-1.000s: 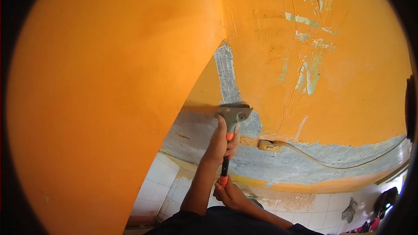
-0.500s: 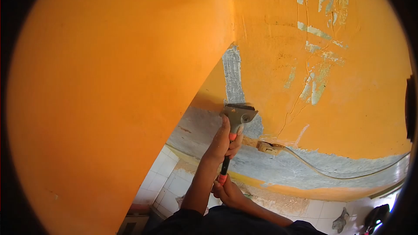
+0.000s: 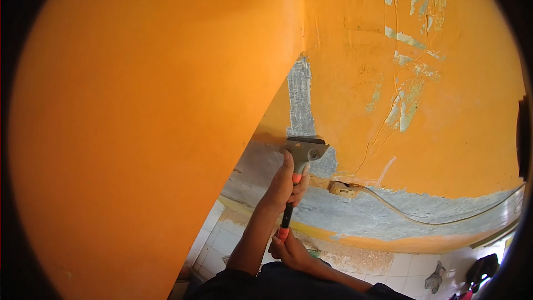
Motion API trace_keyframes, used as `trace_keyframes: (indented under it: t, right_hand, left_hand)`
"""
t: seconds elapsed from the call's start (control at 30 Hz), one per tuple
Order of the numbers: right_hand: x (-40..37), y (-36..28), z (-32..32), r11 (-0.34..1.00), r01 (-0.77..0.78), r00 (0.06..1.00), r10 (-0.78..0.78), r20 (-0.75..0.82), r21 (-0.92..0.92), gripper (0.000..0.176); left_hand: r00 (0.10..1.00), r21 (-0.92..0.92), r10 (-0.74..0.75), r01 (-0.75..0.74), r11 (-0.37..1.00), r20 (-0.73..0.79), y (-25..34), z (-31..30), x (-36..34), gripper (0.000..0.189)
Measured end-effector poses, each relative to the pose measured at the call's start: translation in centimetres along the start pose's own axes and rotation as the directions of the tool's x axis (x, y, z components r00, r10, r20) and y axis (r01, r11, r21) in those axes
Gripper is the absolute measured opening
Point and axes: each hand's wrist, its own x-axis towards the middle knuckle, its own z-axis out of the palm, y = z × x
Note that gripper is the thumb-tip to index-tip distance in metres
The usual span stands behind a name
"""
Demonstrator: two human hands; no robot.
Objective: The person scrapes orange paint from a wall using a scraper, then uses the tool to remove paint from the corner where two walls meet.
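A paint scraper (image 3: pixel 306 150) with a grey metal head and a black and orange handle is pressed blade-up against the orange wall (image 3: pixel 444 133). The blade sits at the bottom of a scraped grey strip (image 3: pixel 300 100) near the corner. My left hand (image 3: pixel 284 186) grips the upper handle just below the head. My right hand (image 3: pixel 290 251) is wrapped around the orange end of the handle, lower down and close to my body.
An orange side wall (image 3: pixel 139 133) fills the left. A bare grey band (image 3: pixel 377 211) runs below the paint, with a small beige box (image 3: pixel 340 189) and a cable (image 3: pixel 427 221) leading right. White tiles (image 3: pixel 222 239) lie below. Peeling patches (image 3: pixel 408 105) mark the upper right.
The view has shifted a little to the left. The blade sits slightly lower on the grey strip than half a second ago. Both hands keep their hold on the scraper.
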Motion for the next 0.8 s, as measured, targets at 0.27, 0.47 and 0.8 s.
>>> trace_keyframes:
  t: [0.27, 0.47, 0.8]
  right_hand:
    - [0.9, -1.0, 0.5, 0.999, 0.042, 0.999, -0.042, -0.012, -0.008, 0.035]
    - [1.4, -2.0, 0.5, 0.996, 0.057, 0.998, -0.058, -0.011, -0.062, 0.034]
    - [1.1, -2.8, 1.1, 0.997, 0.072, 0.995, -0.069, -0.065, 0.040, 0.029]
  left_hand:
    - [1.000, 0.012, 0.007, -0.007, 1.000, -0.012, 0.6, -0.1, -0.2, 0.066]
    - [0.993, 0.106, 0.078, -0.087, 0.991, 0.089, 3.3, 0.1, -0.3, 0.067]
    - [0.993, 0.054, 0.044, -0.050, 0.997, 0.111, 2.7, -0.2, -0.3, 0.070]
